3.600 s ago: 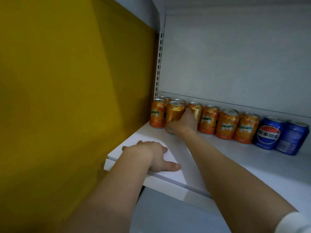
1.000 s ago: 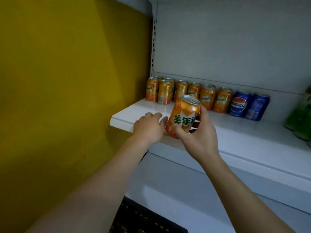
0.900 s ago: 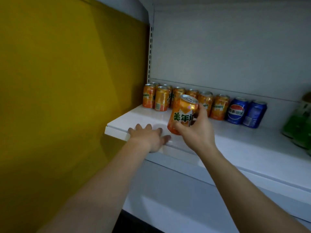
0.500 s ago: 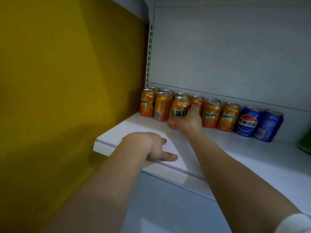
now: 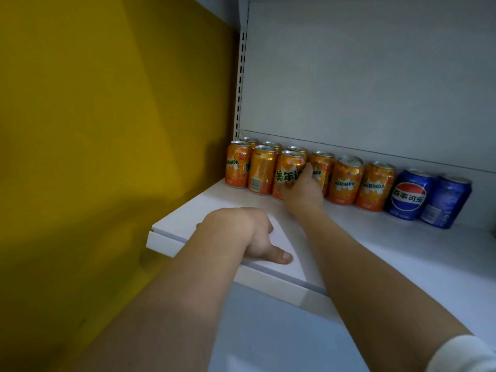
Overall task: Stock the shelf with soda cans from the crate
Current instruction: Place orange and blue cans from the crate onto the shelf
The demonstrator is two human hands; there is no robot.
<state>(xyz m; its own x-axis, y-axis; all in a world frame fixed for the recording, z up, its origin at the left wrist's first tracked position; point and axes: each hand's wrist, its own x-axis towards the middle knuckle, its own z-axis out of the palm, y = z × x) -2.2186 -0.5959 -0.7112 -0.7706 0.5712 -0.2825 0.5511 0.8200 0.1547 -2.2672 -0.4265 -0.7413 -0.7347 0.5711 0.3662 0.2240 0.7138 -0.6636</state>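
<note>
White sleeve cuff (image 5: 464, 355) shows at bottom rt corner, on the rt forearm. Both forearms reach up and fwd onto a white shelf (image 5: 402, 264).

Left hand (image 5: 247, 232) rests near the shelf's front left corner, knuckles up, fingers curled under loosely, thumb (image 5: 276, 255) stretched out flat along the front edge. It has hold of nothing; it just rests on the board.

Further in, right hand (image 5: 302, 193) is wrapped around the lower side of an orange Mirinda can (image 5: 288, 170) w/ green Chinese lettering on a white band. Thumb lies up the can's rt side; other fingers are hidden behind it. The can stands upright w/ its base at shelf level, tho the hand covers the bottom edge, so can't tell if it's fully down. It sits third in a front row, just rt of two orange cans (image 5: 251, 167), touching or nearly so.

Behind these, a back row of orange cans (image 5: 272, 145) runs along the rear wall; only the tops show at the left. To the rt of the held can the row carries on w/ three more Mirinda cans (image 5: 361, 182), then two blue Pepsi cans (image 5: 426, 197), all upright and packed side by side.

Back panel (image 5: 362, 76) is pale grey-white. A slotted upright rail (image 5: 241, 84) runs down its left edge. Yellow wall (image 5: 94, 130) fills the left side.
</note>
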